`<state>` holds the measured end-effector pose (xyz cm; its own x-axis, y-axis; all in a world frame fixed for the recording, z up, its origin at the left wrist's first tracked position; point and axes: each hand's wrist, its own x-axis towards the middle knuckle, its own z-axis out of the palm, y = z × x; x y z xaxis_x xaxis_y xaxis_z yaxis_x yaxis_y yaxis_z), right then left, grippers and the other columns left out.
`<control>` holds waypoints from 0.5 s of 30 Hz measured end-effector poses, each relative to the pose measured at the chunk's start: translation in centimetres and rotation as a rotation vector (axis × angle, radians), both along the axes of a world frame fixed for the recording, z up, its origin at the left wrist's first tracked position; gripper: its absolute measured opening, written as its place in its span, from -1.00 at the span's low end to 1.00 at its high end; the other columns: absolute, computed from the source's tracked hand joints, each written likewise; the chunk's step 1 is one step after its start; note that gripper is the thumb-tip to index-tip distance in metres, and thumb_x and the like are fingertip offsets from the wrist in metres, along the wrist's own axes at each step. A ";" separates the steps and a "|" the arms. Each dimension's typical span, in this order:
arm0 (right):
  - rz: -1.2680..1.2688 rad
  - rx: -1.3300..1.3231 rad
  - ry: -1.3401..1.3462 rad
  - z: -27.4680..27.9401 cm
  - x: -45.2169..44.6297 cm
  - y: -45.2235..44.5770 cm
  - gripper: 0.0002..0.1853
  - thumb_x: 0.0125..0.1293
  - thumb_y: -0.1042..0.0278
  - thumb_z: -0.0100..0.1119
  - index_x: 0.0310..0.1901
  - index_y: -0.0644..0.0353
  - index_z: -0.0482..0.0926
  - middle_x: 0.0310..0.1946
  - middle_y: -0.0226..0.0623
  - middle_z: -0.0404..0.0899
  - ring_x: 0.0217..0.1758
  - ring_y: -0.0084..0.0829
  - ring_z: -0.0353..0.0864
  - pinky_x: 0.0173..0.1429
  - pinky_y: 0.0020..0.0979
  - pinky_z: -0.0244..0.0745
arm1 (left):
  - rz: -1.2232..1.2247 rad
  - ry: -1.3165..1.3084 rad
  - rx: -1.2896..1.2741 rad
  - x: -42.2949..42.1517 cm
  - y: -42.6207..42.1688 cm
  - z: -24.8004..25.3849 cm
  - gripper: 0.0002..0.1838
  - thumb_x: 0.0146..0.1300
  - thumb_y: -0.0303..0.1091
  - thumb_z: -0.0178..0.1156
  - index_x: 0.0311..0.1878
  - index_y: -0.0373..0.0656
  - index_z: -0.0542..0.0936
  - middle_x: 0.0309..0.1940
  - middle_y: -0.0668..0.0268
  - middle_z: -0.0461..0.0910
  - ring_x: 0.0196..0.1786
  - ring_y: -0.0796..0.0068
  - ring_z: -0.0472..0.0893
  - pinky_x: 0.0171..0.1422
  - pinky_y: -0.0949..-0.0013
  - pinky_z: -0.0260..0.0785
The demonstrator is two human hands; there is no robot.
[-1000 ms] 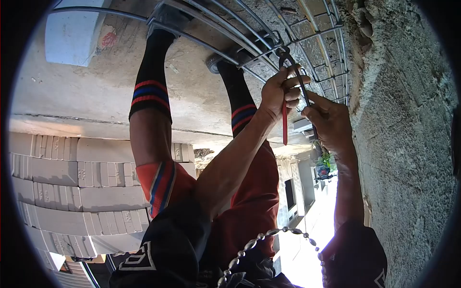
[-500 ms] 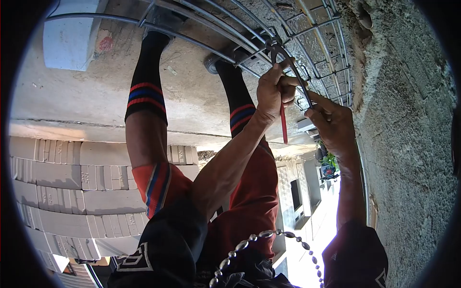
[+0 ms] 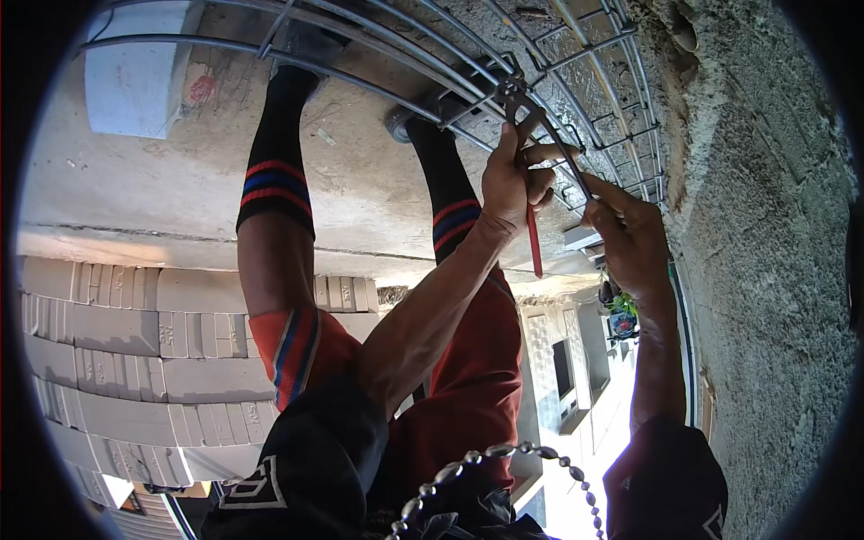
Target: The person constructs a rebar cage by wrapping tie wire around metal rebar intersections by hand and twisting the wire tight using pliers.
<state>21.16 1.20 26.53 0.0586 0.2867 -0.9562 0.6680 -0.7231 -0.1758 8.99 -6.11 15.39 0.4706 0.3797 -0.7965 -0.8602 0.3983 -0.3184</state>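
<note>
At wire cage (image 3: 593, 51), pincers (image 3: 551, 132) point up-left in view, long axis steep; left hand (image 3: 509, 184), right hand (image 3: 634, 236): grip clamped on handles (image 3: 535, 238).

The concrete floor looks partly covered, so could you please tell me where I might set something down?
The widest bare floor lies between the pale slab, stacked bricks and left leg; a smaller patch shows between the socks. It is crowded where left hand, right hand and pincers overlap the wire frame.
</note>
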 end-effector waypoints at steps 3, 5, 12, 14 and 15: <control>0.054 -0.058 -0.016 -0.9 1.9 -1.9 -0.66 0.30 0.36 0.02 0.08 0.23 0.51 -0.52 -0.34 0.58 -0.45 -0.59 0.50 -0.30 -0.47 0.40 | 0.146 -0.227 -0.133 0.0 0.0 0.1 -0.45 0.42 0.10 -0.36 0.29 -0.01 0.27 0.03 0.02 0.52 -0.74 0.68 0.30 -0.73 0.59 0.12; 0.024 -0.099 0.026 -1.3 2.5 -2.9 -0.67 0.31 0.35 0.02 0.08 0.23 0.51 -0.52 -0.33 0.58 -0.42 -0.58 0.51 -0.27 -0.45 0.41 | 0.112 -0.255 -0.098 -0.3 -0.6 -0.1 -0.38 0.38 0.20 -0.35 0.30 -0.02 0.26 0.09 0.07 0.46 -0.71 0.67 0.29 -0.69 0.59 0.11; -0.066 -0.178 -0.030 -2.9 2.1 -6.5 -0.64 0.32 0.20 0.08 0.07 0.19 0.52 -0.33 -0.23 0.63 -0.36 -0.52 0.56 -0.25 -0.45 0.45 | -0.518 0.210 -0.314 1.1 1.3 1.7 -0.32 0.35 0.27 -0.37 0.22 -0.12 0.29 -0.23 0.26 0.44 -0.69 0.63 0.18 -0.62 0.53 0.02; -0.134 -0.123 -0.082 -2.9 1.3 -5.9 -0.57 0.29 0.14 0.14 0.12 0.18 0.48 -0.28 -0.22 0.62 -0.36 -0.51 0.59 -0.29 -0.48 0.46 | -0.633 0.277 -0.306 1.7 1.7 0.9 -0.33 0.35 0.25 -0.36 0.17 -0.17 0.31 -0.24 0.23 0.43 -0.67 0.62 0.21 -0.59 0.51 0.07; -0.163 -0.145 -0.048 -2.5 0.9 -5.3 -0.56 0.28 0.15 0.15 0.14 0.18 0.46 -0.28 -0.22 0.62 -0.38 -0.52 0.58 -0.31 -0.50 0.46 | -0.690 0.310 -0.306 1.9 1.8 0.6 -0.33 0.35 0.24 -0.36 0.15 -0.19 0.32 -0.25 0.22 0.43 -0.67 0.62 0.22 -0.58 0.50 0.09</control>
<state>22.05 -4.14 24.00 0.1397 0.1291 -0.9817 0.5452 -0.8377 -0.0326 10.85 -4.34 16.01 0.2604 -0.1705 -0.9503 -0.5197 0.8048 -0.2868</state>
